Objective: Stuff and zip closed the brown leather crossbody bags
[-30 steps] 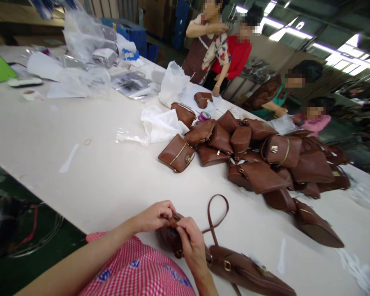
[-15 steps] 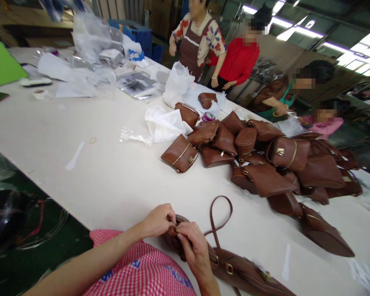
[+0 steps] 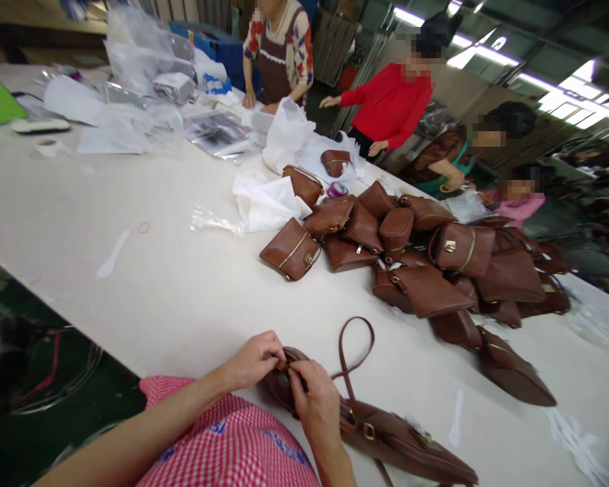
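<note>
A brown leather bag (image 3: 400, 436) lies at the table's near edge, close to my apron. My left hand (image 3: 256, 360) and my right hand (image 3: 315, 399) meet at its left end, fingertips pinched on a small part of the leather. Both hands are closed, almost touching each other. The exact piece between the fingertips is too small to make out. A thin brown strap (image 3: 358, 331) loops up from the bag onto the white table beyond my right hand. A gold buckle (image 3: 369, 431) shows on the bag to the right of that hand.
A pile of brown bags (image 3: 436, 270) covers the table's right side, with one bag (image 3: 290, 250) at its left. White wrapping (image 3: 268, 201), plastic bags (image 3: 139, 51) and a white table (image 3: 193, 291) lie around. Several people stand across the table.
The view has shifted slightly. My hands stay pinched at the bag's end. Across the table, the person in red has stretched an arm out, and the aproned person has moved left and leans on the table.
</note>
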The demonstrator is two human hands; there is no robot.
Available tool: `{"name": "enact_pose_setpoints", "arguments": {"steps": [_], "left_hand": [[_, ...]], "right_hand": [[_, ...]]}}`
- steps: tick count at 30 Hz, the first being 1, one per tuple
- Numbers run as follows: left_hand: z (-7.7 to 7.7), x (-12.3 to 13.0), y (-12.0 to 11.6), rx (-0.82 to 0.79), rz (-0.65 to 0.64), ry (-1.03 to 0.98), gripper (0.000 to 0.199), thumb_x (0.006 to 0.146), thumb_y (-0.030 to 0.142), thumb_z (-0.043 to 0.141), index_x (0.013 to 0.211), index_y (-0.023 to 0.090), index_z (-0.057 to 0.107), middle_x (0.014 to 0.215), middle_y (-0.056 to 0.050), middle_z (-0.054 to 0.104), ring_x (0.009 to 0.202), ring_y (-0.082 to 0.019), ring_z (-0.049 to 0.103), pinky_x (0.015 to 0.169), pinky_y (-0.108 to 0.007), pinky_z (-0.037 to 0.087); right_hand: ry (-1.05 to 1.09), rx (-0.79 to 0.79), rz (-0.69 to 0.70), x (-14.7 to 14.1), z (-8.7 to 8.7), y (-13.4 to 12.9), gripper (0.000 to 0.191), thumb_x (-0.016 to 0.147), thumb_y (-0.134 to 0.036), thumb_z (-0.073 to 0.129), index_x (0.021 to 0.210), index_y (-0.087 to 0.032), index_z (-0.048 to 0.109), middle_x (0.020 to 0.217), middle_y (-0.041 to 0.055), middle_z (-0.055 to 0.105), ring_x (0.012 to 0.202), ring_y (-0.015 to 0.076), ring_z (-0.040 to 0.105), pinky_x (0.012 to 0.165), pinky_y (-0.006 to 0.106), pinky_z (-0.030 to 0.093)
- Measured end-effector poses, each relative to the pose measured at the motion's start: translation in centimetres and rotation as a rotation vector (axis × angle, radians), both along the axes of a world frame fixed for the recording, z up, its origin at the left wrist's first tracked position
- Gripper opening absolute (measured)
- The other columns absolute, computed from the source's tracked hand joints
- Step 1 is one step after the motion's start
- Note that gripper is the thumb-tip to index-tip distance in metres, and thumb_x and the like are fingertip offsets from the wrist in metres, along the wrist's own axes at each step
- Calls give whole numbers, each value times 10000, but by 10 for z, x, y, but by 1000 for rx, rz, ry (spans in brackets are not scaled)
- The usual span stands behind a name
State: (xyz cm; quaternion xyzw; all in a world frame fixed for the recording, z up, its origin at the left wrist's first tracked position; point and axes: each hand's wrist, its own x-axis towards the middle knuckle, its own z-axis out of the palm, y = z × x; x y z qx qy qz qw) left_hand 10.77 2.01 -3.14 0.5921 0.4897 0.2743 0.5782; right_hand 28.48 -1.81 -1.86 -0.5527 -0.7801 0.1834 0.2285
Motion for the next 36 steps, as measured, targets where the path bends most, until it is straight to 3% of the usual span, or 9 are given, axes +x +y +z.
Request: {"name": "enact_pose_setpoints", "arguments": {"steps": [4,8,11,16,19,21,29,33,36], "left_hand": [[13,-9,-3,84,-96,-5,149,684,139,598,780,196,697,866,-10,611,788,-146,557,718,-255,440],[13,-6,-7,104,26,81,65,712,211,613,721,181,670,796,-18,647,774,-162,558,730,-268,440],[9,-2,-6,59,80,110,136,748,207,533,697,178,656,765,-25,655,763,-165,574,734,-275,445],[4,0,-5,12,153,58,138,719,210,523,687,184,655,773,-30,665,792,-177,605,771,-289,459],[3,0,-6,-9,169,-12,158,736,253,537,723,180,677,815,-45,679,824,-188,620,810,-308,464],[2,-1,-6,-9,136,-56,171,744,273,548,743,177,690,847,-54,682,858,-196,622,849,-324,456],[-4,-7,-7,-71,115,-141,154,741,295,562,729,175,659,917,-70,678,969,-230,617,919,-363,438],[1,-1,-9,41,137,-17,136,759,244,517,696,179,619,859,-61,667,893,-211,618,868,-356,455],[6,3,-9,136,118,65,132,771,220,493,689,184,590,839,-56,662,832,-198,609,817,-346,466]], "right_hand": [[-78,13,-25,-5,-4,4,183,916,-207,463,788,-213,594,717,12,654,652,165,614,614,267,409],[-160,-32,-114,-14,-3,8,194,911,-265,495,749,-208,583,649,7,650,583,171,613,560,274,376],[-128,-132,-115,-11,7,12,214,935,-297,483,773,-209,592,646,3,655,582,172,619,556,270,392],[169,-197,28,29,20,1,120,904,-305,559,985,-236,613,939,37,702,878,194,663,790,286,516],[237,-104,-6,54,10,-15,233,859,-290,627,1084,-237,603,1075,81,681,1017,229,644,891,335,538],[238,-68,-53,63,0,-23,198,884,-272,590,1077,-236,619,1100,93,677,1036,230,647,897,341,549],[209,37,-124,52,-17,-31,188,934,-241,505,1065,-235,639,962,62,729,885,201,688,798,322,584],[219,-109,-142,56,-7,-29,205,902,-267,549,1078,-242,650,1083,76,713,1004,227,669,885,360,566],[234,-271,-94,62,6,-26,342,864,-254,590,1206,-261,603,1221,76,666,1123,236,622,968,381,526]]}}
